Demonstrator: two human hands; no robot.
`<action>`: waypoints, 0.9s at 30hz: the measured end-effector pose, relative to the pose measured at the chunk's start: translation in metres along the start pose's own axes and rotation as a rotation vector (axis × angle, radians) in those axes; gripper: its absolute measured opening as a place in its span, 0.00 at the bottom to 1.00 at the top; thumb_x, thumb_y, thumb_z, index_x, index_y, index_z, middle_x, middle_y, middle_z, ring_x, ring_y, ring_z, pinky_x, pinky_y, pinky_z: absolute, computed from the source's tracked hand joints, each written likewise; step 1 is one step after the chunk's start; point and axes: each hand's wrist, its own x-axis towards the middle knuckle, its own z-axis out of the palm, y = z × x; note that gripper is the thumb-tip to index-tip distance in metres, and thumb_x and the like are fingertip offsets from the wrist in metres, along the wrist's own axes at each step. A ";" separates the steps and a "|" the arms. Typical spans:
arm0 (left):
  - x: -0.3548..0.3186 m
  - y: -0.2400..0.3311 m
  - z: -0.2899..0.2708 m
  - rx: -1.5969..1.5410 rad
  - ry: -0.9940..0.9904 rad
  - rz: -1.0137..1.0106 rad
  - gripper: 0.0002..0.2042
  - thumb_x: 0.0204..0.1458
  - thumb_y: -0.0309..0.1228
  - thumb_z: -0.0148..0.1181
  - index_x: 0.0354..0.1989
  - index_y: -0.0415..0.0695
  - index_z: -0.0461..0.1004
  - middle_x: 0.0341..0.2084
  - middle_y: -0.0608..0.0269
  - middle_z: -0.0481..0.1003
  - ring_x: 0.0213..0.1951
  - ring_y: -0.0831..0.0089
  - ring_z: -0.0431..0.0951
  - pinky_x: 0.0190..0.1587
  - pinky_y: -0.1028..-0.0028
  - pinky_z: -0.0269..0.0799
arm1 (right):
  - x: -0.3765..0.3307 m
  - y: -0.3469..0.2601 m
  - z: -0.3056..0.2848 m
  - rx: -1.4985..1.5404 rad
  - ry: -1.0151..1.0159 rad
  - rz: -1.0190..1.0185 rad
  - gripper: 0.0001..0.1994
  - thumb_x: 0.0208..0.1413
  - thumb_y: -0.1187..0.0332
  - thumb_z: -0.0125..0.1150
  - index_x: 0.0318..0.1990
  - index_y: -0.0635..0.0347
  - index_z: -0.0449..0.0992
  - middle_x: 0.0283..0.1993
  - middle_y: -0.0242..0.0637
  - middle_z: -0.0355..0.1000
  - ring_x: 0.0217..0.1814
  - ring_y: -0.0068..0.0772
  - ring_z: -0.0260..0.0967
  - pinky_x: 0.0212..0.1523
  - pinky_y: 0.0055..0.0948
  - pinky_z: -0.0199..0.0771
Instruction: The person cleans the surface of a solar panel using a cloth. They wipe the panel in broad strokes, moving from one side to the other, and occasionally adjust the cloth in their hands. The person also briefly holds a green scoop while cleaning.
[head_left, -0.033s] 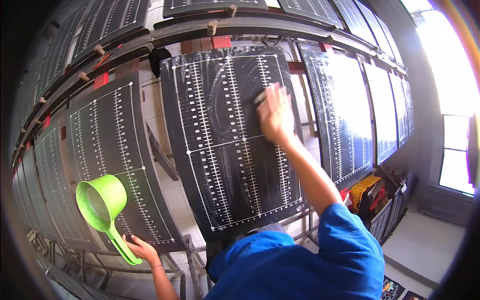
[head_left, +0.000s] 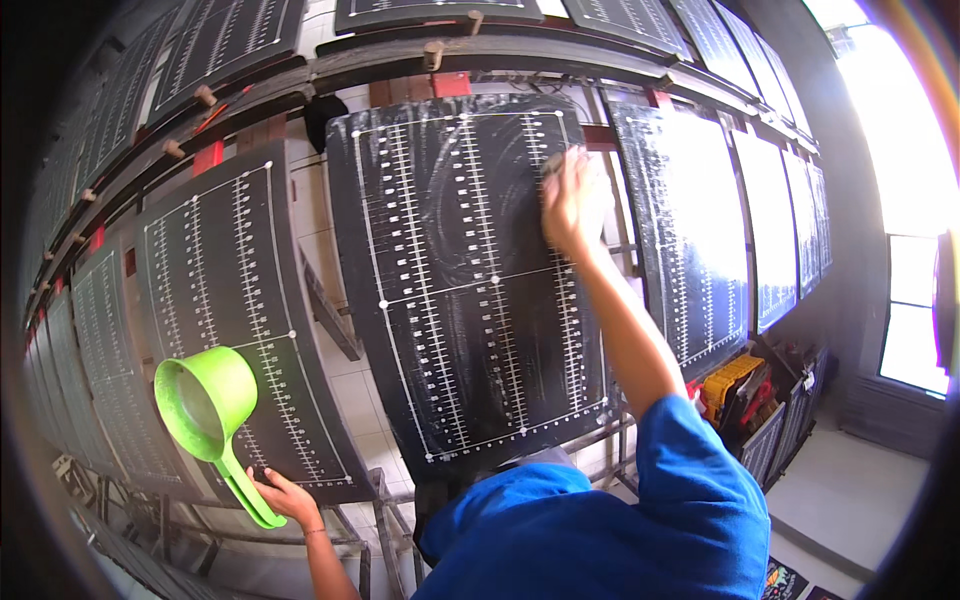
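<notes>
A black panel (head_left: 450,350) with white printed scales and lines lies in front of me, its surface streaked with wet-looking swirls. My right hand (head_left: 575,205) presses on its upper right part, fingers curled over a small greyish pad (head_left: 550,168) that is mostly hidden and blurred. Off to the left, my left hand (head_left: 288,497) grips the handle of a light green plastic dipper (head_left: 225,385). The dipper's bowl is over the lower part of a neighbouring black panel (head_left: 215,270), its mouth towards the upper left.
More printed panels, one of them glaring with light (head_left: 685,230), line both sides on metal frames. A dark rail (head_left: 540,48) with wooden pegs crosses behind. A yellow crate (head_left: 730,380) stands at the right, near a pale ledge (head_left: 850,490).
My right hand has slid right and slightly up across the panel with the pad. My left hand and the dipper keep their place, while the view has shifted a little.
</notes>
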 end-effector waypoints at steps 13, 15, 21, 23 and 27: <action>0.003 0.004 0.002 -0.192 -0.056 -0.102 0.22 0.66 0.34 0.46 0.62 0.31 0.65 0.60 0.41 0.68 0.60 0.48 0.68 0.64 0.56 0.61 | 0.023 -0.262 0.064 0.331 -0.012 -0.424 0.25 0.66 0.64 0.45 0.67 0.69 0.63 0.71 0.58 0.59 0.75 0.60 0.53 0.76 0.51 0.49; 0.000 0.001 0.004 -0.222 -0.049 -0.099 0.21 0.66 0.33 0.47 0.63 0.31 0.64 0.60 0.41 0.67 0.60 0.48 0.67 0.64 0.57 0.60 | -0.064 -0.249 0.013 0.180 -0.261 -0.592 0.28 0.66 0.62 0.45 0.71 0.64 0.60 0.76 0.52 0.52 0.79 0.54 0.47 0.78 0.49 0.43; -0.001 0.010 0.003 -0.253 -0.048 -0.097 0.21 0.67 0.32 0.47 0.63 0.31 0.64 0.61 0.42 0.67 0.61 0.49 0.66 0.66 0.58 0.58 | -0.177 -0.182 -0.058 0.319 -0.598 -0.646 0.32 0.66 0.52 0.52 0.73 0.57 0.58 0.77 0.45 0.53 0.80 0.49 0.47 0.77 0.49 0.46; -0.001 0.001 0.003 -0.203 -0.047 -0.060 0.20 0.67 0.32 0.46 0.62 0.31 0.65 0.59 0.42 0.68 0.60 0.49 0.67 0.64 0.58 0.60 | -0.127 -0.204 -0.039 0.291 -0.489 -0.677 0.30 0.67 0.53 0.48 0.72 0.59 0.59 0.75 0.47 0.54 0.79 0.51 0.47 0.77 0.51 0.45; 0.005 0.006 -0.002 -0.106 -0.048 -0.030 0.20 0.66 0.32 0.46 0.61 0.32 0.66 0.58 0.41 0.69 0.58 0.47 0.69 0.62 0.57 0.62 | 0.026 -0.229 0.054 0.279 -0.084 -0.528 0.29 0.67 0.55 0.44 0.71 0.62 0.58 0.74 0.51 0.56 0.78 0.57 0.48 0.77 0.54 0.42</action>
